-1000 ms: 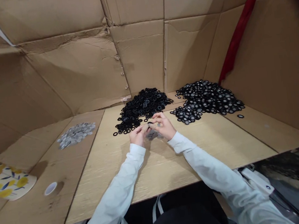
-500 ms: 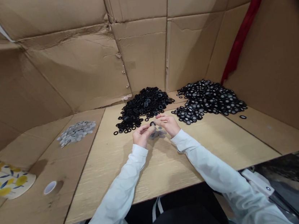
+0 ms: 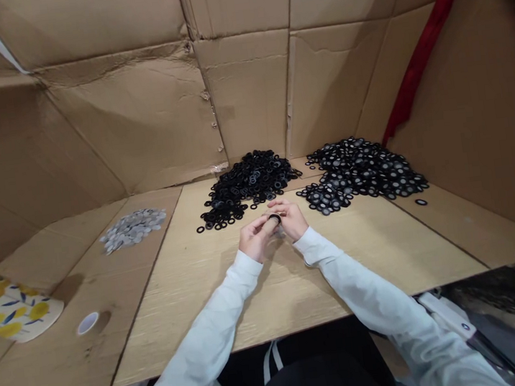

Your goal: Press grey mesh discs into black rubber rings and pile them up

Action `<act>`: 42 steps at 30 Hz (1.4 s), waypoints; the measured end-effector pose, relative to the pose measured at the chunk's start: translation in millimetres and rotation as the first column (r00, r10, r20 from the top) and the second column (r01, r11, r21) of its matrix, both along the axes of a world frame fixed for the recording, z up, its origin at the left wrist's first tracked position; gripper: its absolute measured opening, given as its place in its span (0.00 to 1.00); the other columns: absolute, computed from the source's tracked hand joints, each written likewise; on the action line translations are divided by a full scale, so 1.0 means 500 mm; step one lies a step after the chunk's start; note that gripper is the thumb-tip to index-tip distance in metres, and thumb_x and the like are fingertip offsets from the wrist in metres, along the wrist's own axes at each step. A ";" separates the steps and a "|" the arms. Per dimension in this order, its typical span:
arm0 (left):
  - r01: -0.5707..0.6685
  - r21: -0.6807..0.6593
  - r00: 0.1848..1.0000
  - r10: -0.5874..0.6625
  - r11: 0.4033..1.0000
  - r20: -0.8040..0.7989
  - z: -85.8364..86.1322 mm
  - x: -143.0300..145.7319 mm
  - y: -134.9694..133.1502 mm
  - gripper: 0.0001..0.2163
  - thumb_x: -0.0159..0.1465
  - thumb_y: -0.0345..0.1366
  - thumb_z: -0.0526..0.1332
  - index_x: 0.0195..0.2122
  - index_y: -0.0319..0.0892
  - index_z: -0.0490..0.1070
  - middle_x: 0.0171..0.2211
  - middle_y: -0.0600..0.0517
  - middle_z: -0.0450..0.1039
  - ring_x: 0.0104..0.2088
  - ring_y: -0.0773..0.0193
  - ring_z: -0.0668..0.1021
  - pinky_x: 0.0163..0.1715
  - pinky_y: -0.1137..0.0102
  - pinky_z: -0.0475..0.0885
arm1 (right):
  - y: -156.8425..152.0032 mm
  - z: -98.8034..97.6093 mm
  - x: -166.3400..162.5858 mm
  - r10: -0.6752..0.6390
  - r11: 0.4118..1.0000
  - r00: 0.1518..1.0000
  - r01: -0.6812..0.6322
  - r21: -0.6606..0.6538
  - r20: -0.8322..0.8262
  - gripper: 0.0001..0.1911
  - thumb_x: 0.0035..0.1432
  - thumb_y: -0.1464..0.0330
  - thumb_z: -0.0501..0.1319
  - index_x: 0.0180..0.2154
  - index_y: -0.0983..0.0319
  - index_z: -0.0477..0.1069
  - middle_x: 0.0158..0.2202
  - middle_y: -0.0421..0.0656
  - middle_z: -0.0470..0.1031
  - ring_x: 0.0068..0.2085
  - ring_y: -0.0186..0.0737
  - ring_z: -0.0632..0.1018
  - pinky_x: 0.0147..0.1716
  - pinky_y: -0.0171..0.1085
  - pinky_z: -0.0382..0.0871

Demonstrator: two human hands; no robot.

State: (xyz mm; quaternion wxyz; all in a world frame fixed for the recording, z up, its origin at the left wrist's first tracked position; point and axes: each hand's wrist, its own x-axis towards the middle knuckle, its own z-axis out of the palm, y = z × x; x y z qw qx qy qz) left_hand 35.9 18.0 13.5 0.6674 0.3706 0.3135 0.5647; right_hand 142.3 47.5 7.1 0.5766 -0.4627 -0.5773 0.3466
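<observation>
My left hand (image 3: 256, 237) and my right hand (image 3: 293, 221) meet over the middle of the table. Between their fingertips is a small black ring (image 3: 275, 216), tilted so that its opening faces me. My left thumb and fingers are closed on it, and the fingers of my right hand grip its other side. Whether a disc sits inside the ring I cannot make out. Just below the hands, a few translucent grey discs (image 3: 280, 234) lie on the table, mostly hidden. Behind the hands rises a heap of black rings (image 3: 251, 178).
Black rings with pale centres form a pile (image 3: 362, 167) at the back right. Grey discs (image 3: 134, 228) lie heaped at the left. A tape roll (image 3: 88, 324) and a yellow-patterned container (image 3: 15, 307) stand nearer on the left. Cardboard walls (image 3: 245, 94) enclose the table.
My left hand has moved right, closer to my right hand. The black ring has shifted slightly right and down and turned, and the hands now cover more of the loose discs.
</observation>
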 end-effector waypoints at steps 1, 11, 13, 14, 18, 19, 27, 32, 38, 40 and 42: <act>-0.015 0.001 1.000 0.015 1.000 -0.006 0.001 0.002 -0.002 0.10 0.39 0.32 0.67 0.24 0.37 0.72 0.26 0.52 0.72 0.27 0.70 0.73 0.35 0.72 0.67 | 0.001 0.001 0.003 -0.003 1.000 1.000 0.003 0.004 0.000 0.06 0.38 0.66 0.60 0.19 0.62 0.71 0.33 0.45 0.67 0.37 0.39 0.69 0.32 0.36 0.65; -0.163 0.010 0.986 0.163 0.987 -0.026 -0.017 -0.017 0.025 0.10 0.38 0.34 0.67 0.22 0.37 0.70 0.21 0.55 0.69 0.21 0.74 0.70 0.27 0.75 0.66 | -0.012 0.013 0.000 0.052 0.996 0.999 -0.051 0.080 -0.011 0.09 0.38 0.63 0.61 0.19 0.62 0.72 0.31 0.44 0.69 0.36 0.38 0.70 0.31 0.36 0.64; -0.145 0.015 0.988 0.146 0.989 -0.041 -0.022 -0.017 0.026 0.10 0.38 0.34 0.67 0.22 0.37 0.70 0.20 0.56 0.69 0.21 0.74 0.70 0.27 0.75 0.66 | -0.012 0.007 -0.006 0.016 0.998 1.000 -0.015 0.066 -0.011 0.09 0.37 0.63 0.61 0.19 0.63 0.71 0.31 0.45 0.68 0.35 0.39 0.70 0.28 0.35 0.64; -0.134 0.019 0.990 0.135 0.991 -0.050 -0.024 -0.017 0.027 0.10 0.38 0.34 0.67 0.22 0.37 0.70 0.20 0.56 0.69 0.21 0.74 0.70 0.26 0.75 0.66 | -0.012 0.004 -0.008 -0.001 0.998 1.000 0.001 0.060 -0.001 0.09 0.37 0.63 0.61 0.19 0.63 0.71 0.32 0.45 0.68 0.35 0.39 0.70 0.27 0.35 0.64; -0.119 0.019 0.991 0.120 0.993 -0.065 -0.026 -0.017 0.025 0.10 0.39 0.34 0.67 0.22 0.37 0.71 0.20 0.55 0.69 0.20 0.74 0.70 0.26 0.76 0.66 | -0.010 -0.001 -0.006 -0.028 0.999 0.999 0.026 0.039 0.033 0.09 0.38 0.62 0.61 0.19 0.63 0.71 0.32 0.45 0.68 0.36 0.40 0.70 0.26 0.35 0.63; -0.114 0.013 0.992 0.115 0.993 -0.055 -0.024 -0.017 0.024 0.10 0.39 0.33 0.67 0.22 0.37 0.71 0.20 0.55 0.69 0.21 0.74 0.70 0.26 0.76 0.66 | -0.010 -0.001 -0.005 -0.020 0.999 0.999 0.019 0.030 0.032 0.09 0.38 0.62 0.61 0.19 0.63 0.71 0.32 0.45 0.68 0.36 0.40 0.70 0.27 0.35 0.63; -0.076 -0.160 0.997 0.074 0.984 -0.021 -0.012 -0.029 0.020 0.07 0.44 0.32 0.65 0.24 0.37 0.71 0.24 0.51 0.72 0.24 0.70 0.73 0.33 0.72 0.68 | -0.011 -0.001 -0.006 -0.007 0.999 0.995 0.003 0.042 0.097 0.10 0.41 0.61 0.59 0.22 0.62 0.72 0.34 0.45 0.68 0.36 0.39 0.70 0.28 0.35 0.64; 0.092 -0.367 0.995 -0.097 0.925 0.004 -0.013 -0.041 0.018 0.12 0.51 0.42 0.59 0.27 0.37 0.71 0.32 0.45 0.72 0.30 0.65 0.74 0.34 0.71 0.69 | -0.011 -0.005 -0.008 -0.027 0.998 0.996 0.022 0.059 0.084 0.12 0.42 0.60 0.58 0.22 0.62 0.71 0.34 0.45 0.67 0.37 0.39 0.70 0.29 0.36 0.64; 0.214 -0.429 0.976 -0.176 0.878 0.126 -0.020 -0.046 0.021 0.12 0.51 0.42 0.58 0.29 0.38 0.69 0.31 0.46 0.71 0.29 0.66 0.73 0.28 0.72 0.69 | -0.017 0.001 -0.012 0.037 0.998 0.996 -0.041 0.056 0.081 0.12 0.42 0.60 0.58 0.22 0.62 0.71 0.35 0.45 0.66 0.38 0.38 0.69 0.31 0.36 0.64; 0.192 -0.432 0.980 -0.153 0.881 0.125 -0.022 -0.045 0.023 0.10 0.51 0.41 0.58 0.28 0.38 0.69 0.30 0.47 0.71 0.27 0.68 0.73 0.27 0.73 0.68 | -0.019 0.002 -0.013 0.057 0.995 0.993 -0.065 0.070 0.099 0.11 0.43 0.60 0.58 0.22 0.62 0.71 0.35 0.45 0.66 0.39 0.38 0.69 0.31 0.36 0.64; 0.165 -0.430 0.985 -0.128 0.888 0.113 -0.024 -0.045 0.024 0.09 0.52 0.40 0.58 0.27 0.38 0.69 0.28 0.49 0.70 0.26 0.69 0.72 0.26 0.74 0.68 | -0.020 0.001 -0.013 0.063 0.994 0.990 -0.073 0.083 0.123 0.11 0.43 0.61 0.58 0.22 0.63 0.71 0.35 0.45 0.65 0.39 0.38 0.69 0.31 0.36 0.64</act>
